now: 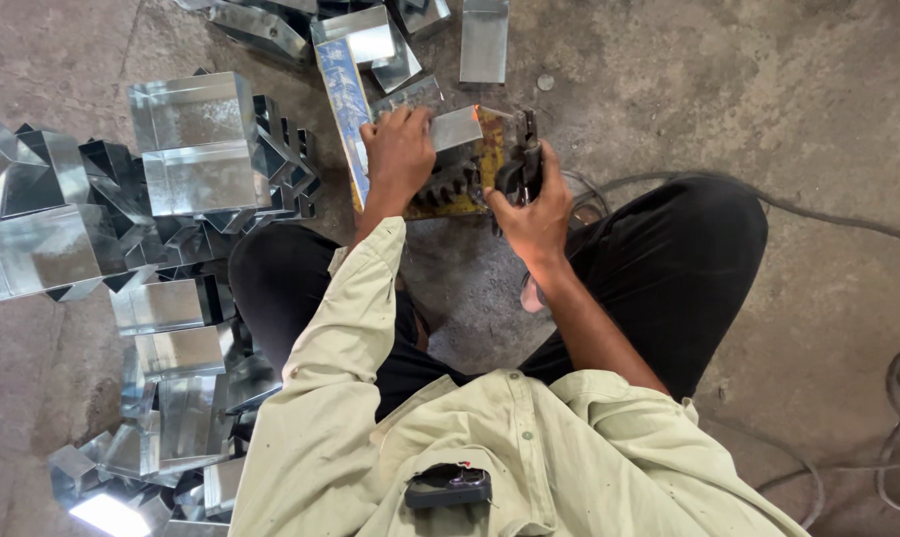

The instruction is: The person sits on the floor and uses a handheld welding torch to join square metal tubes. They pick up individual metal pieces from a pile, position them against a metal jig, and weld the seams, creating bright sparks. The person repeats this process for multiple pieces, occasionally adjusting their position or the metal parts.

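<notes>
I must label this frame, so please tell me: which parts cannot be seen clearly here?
Head view:
- Metal piece: its left part is hidden under the left hand.
- Dark tool: the right hand covers its grip.
- Yellow base: partly hidden by both hands.
- Metal box stack: cut off by the bottom edge.

Silver metal piece (457,127), yellow block (467,204)

Left hand (398,154) hides part of the metal sheet piece (456,127); dark tool (522,164) mostly covered by right hand (536,214). Folded metal boxes (112,497) cut off at the bottom-left edge.
</notes>
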